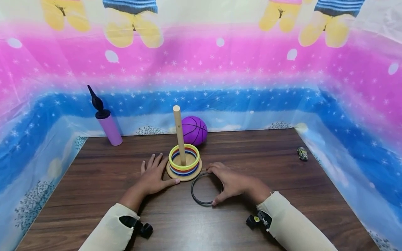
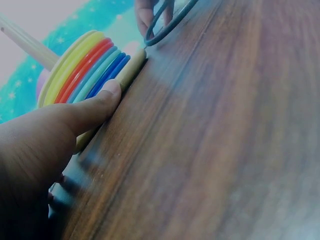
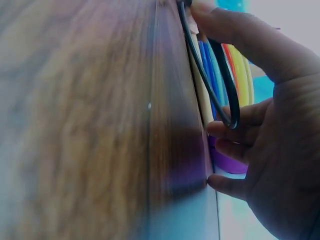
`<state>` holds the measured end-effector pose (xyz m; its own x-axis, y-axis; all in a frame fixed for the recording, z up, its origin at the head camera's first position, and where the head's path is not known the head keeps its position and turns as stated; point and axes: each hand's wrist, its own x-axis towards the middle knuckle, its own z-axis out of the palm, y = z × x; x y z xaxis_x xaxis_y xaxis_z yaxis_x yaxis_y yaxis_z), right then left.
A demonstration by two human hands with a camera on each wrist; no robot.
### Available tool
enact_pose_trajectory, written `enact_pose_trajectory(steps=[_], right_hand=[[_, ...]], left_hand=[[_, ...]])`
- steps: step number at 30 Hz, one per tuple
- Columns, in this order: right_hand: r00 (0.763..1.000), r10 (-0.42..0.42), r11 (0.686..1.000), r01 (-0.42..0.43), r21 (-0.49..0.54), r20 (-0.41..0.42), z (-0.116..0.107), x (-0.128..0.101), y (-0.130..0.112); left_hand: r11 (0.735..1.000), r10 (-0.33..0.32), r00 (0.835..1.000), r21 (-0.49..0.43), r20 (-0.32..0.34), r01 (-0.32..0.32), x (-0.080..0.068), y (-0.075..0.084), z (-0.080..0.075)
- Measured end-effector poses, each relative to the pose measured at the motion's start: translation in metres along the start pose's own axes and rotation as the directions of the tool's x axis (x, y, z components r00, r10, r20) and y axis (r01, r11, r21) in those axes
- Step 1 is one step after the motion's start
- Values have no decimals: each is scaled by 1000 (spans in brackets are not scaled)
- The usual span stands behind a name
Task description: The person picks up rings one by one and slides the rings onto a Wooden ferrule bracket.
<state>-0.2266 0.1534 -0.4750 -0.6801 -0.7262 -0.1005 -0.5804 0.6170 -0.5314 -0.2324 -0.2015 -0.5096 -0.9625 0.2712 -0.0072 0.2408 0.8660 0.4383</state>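
Observation:
A wooden peg (image 1: 179, 136) rises from a round wooden base (image 1: 185, 178) on the table. Yellow, red, light-blue and blue rings (image 1: 198, 160) lie stacked around the peg. Beside the base is my left hand (image 1: 153, 177), its fingers extended over the table and its thumb on the base's front rim, also visible in the left wrist view. A dark thin ring (image 1: 195, 198) lies right of and in front of the base. My right hand (image 1: 230, 182) grips this ring's right side between thumb and fingers; in the right wrist view the ring (image 3: 231, 95) looks slightly tilted.
Behind the peg sits a purple ball (image 1: 196, 130) with black lines. At the back left stands a purple hand pump (image 1: 109, 129) with a black nozzle. A small toy car (image 1: 302, 153) is near the right edge. Printed cloth (image 1: 226, 80) walls the table's back and sides.

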Motion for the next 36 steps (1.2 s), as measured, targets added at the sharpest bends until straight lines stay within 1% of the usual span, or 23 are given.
enact_pose_trajectory(steps=[2, 5, 9, 14, 17, 19, 21, 23, 26, 28, 30, 32, 36], right_hand=[[1000, -10, 1000, 10, 2, -9, 0, -2, 0], [998, -46, 999, 47, 18, -43, -1, -4, 0], [990, -104, 994, 107, 29, -99, -2, -4, 0], [981, -138, 989, 144, 33, -138, -4, -4, -5], [970, -164, 984, 175, 43, -179, -6, -4, -8], [956, -187, 978, 202, 47, -225, -6, -4, -9], [937, -212, 971, 234, 49, -278, -6, -3, -11], [909, -244, 962, 272, 36, -338, -7, -3, -12], [864, -271, 954, 299, -3, -424, -8, -1, -14], [834, -283, 951, 307, -28, -474, -9, 1, -16], [808, -278, 953, 301, -40, -519, -10, 3, -18], [778, -282, 950, 310, -46, -561, -12, 5, -20], [708, -295, 942, 328, -72, -641, -15, 11, -23]], left_hand=[[1000, -2, 1000, 0, 2, 2, -1, 0, -1], [1000, -1, 1000, -7, 2, 1, -1, 1, -2], [1000, 11, 1000, -24, -3, -11, 0, 0, -1], [999, 21, 1000, -37, -11, -21, 0, -1, 0], [999, 13, 1000, -32, -10, -13, 0, 0, -1], [1000, 10, 1000, -24, -8, -11, -1, 0, -2], [1000, 9, 1000, -13, -6, -9, -1, 0, -2], [1000, 9, 1000, -8, -5, -9, -2, 0, -3], [1000, 10, 1000, -3, -6, -10, -1, -1, -2], [1000, 9, 1000, -4, -5, -9, -1, -1, -2], [1000, 9, 1000, -5, -8, -9, 0, -2, -1], [1000, 11, 1000, -12, -8, -11, -1, -2, -1], [1000, 14, 1000, -25, -3, -14, -1, -1, -1]])
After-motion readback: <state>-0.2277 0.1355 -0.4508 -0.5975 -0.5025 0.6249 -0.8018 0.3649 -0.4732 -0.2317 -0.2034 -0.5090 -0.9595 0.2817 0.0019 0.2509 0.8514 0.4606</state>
